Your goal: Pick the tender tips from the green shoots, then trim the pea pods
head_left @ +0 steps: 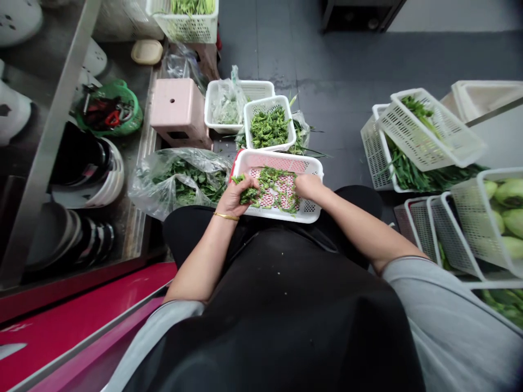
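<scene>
A white perforated basket (311, 212) rests at my lap, with a red layer under its holes. Small cut green pieces (272, 175) are scattered on its bottom. At the basket's left side my left hand (236, 197) is wrapped round a bunch of greens (248, 196). My right hand (307, 186) is over the basket's right side with its fingers curled down; what they hold, if anything, is hidden. Just beyond stands a smaller white basket (247, 126) filled with green pieces.
Leafy greens in a clear plastic bag (151, 182) lie to the left, below a pink stool (177, 103). A white basket (261, 87) with a bagged vegetable stands behind. Stacked baskets (461, 155) are at the right, metal shelving (61, 109) at the left.
</scene>
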{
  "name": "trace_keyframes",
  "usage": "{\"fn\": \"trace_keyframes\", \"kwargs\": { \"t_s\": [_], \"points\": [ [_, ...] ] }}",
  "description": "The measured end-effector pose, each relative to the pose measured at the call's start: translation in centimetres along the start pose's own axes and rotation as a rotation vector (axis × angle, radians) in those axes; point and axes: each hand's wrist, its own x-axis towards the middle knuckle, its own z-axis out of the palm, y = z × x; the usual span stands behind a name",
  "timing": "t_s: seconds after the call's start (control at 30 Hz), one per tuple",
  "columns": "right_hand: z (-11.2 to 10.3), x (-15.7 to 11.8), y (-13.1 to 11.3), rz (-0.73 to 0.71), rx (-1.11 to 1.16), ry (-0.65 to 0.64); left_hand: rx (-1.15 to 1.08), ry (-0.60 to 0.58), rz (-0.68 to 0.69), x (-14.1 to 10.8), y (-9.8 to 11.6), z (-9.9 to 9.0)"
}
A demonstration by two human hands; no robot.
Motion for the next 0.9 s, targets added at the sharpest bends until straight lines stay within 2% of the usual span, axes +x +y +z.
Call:
{"fn": "trace_keyframes", "kwargs": {
  "t_s": [0.1, 0.23, 0.37, 0.43, 0.53, 0.6, 0.63, 0.7, 0.8, 0.83, 0.87, 0.9],
  "points": [
    [0.3, 2.5, -1.0, -0.008, 0.027, -0.014, 0.079, 0.019, -0.053, 0.3, 0.0, 0.3],
    [-2.4, 2.2, -0.1, -0.014, 0.274, -0.013, 0.136, 0.032, -0.155, 0.8, -0.7, 0.3],
    [-5.6, -0.1, -0.4, -0.273, 0.712, -0.097, 0.165, -0.045, -0.187, 1.6, -2.2, 1.3],
    [-6.1, -1.2, -1.7, -0.375, 0.855, -0.046, 0.149, -0.108, -0.179, 1.7, -2.6, 1.8],
    [-5.7, -2.7, -3.5, -0.422, 0.679, 0.183, 0.212, -0.146, -0.164, 1.4, -2.6, 1.9],
    [-5.5, -3.8, -3.7, -0.464, 0.486, 0.240, 0.369, -0.190, -0.154, 1.0, -2.1, 1.3],
    [-5.5, -4.4, -3.4, -0.493, 0.424, 0.212, 0.471, -0.227, -0.150, 0.7, -1.8, 0.9],
    [-5.9, -5.9, -2.1, -0.570, 0.395, 0.059, 0.633, -0.274, -0.153, 0.3, -1.1, -0.1],
    [-6.2, -7.5, 0.7, -0.692, 0.411, -0.281, 0.584, -0.206, -0.169, -0.2, -0.4, -1.5],
    [-6.1, -7.5, 1.5, -0.671, 0.374, -0.351, 0.504, -0.172, -0.165, -0.3, -0.4, -1.8],
    [-5.8, -7.2, 2.0, -0.588, 0.308, -0.350, 0.422, -0.145, -0.157, -0.4, -0.5, -2.0],
    [-5.4, -6.5, 2.2, -0.461, 0.221, -0.279, 0.351, -0.127, -0.146, -0.4, -0.6, -2.0]
  ]
}}
